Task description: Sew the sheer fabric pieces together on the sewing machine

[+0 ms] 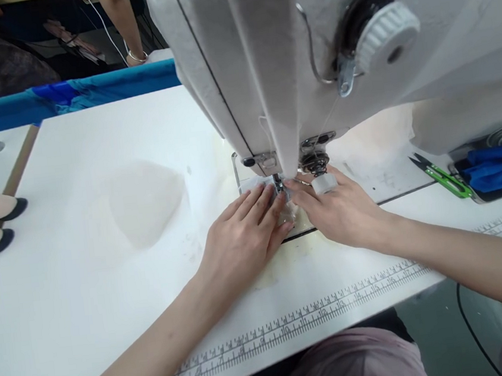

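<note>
Apparently mid-seam: my left hand [242,237] and right hand [338,211] lie flat, fingers outstretched, pressing the small sheer piece [290,212] beneath the presser foot [278,183] at twelve o'clock; much remains unstitched.

Sewing machine [353,51] — off-white body, black dial ring with a white ribbed knob [386,33]. Table [85,277] white, its near edge printed with a black ruler scale [301,320]. Fabric piece [257,185] under the needle pale, semi-sheer; a whitish sheer heap [144,199] lies toward the table's left side. Thread snips [442,177] bright green at the right edge, beside blue cloth [500,168]. Far edge — blue and teal band [88,91]. White thimble [323,183] on one finger. Left edge: two black shoes [7,222].
</note>
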Tool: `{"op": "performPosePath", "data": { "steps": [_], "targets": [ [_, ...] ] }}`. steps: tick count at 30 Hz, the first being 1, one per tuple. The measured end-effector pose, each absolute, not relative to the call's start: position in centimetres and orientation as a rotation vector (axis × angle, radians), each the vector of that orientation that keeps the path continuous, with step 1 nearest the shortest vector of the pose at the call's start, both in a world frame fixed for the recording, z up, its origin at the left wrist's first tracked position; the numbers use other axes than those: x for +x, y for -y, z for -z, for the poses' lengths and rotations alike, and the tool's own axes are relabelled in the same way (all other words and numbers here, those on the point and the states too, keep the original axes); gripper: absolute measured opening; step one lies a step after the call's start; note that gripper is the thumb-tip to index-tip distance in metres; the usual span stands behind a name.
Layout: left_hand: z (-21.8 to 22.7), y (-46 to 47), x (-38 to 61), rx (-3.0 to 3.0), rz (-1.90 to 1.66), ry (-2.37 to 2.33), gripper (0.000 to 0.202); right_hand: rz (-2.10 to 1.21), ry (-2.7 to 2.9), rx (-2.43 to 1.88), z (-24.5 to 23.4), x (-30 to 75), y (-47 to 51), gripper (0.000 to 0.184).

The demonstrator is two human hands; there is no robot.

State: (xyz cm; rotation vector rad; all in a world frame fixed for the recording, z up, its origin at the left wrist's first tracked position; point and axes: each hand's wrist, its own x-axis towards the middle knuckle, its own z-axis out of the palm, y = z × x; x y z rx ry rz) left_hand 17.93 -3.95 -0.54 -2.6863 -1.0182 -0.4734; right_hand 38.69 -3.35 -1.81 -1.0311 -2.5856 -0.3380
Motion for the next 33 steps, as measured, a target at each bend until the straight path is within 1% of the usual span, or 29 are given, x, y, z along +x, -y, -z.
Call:
{"op": "performPosePath", "data": {
  "steps": [5, 13, 22, 28, 30, 33],
  "targets": [
    [0.7, 3.9, 18.0, -2.634, 0.503, 1.006, 0.037, 0.328, 2.589, -1.018, 1.8, 38.6, 3.4, 0.028],
    [0.9, 4.0, 17.9, -2.599, 0.536, 0.999, 0.038, 0.243, 2.582, -0.998, 1.6, 38.7, 3.4, 0.032],
    [1.2, 3.8, 17.8, -2.617, 0.526, 0.991, 0.037, 0.309, 2.575, -0.975, 1.6, 38.6, 3.2, 0.034],
    [0.6, 3.7, 17.4, -2.646, 0.611, 0.883, 0.038, 0.341, 2.512, -0.951, 1.6, 38.8, 3.0, 0.030],
    [0.2, 3.6, 17.3, -2.656, 0.655, 0.816, 0.036, 0.358, 2.479, -0.914, 1.6, 38.8, 2.9, 0.029],
    [-0.2, 3.6, 17.1, -2.656, 0.665, 0.747, 0.025, 0.392, 2.461, -0.842, 1.4, 38.6, 2.9, 0.028]
  ]
}}
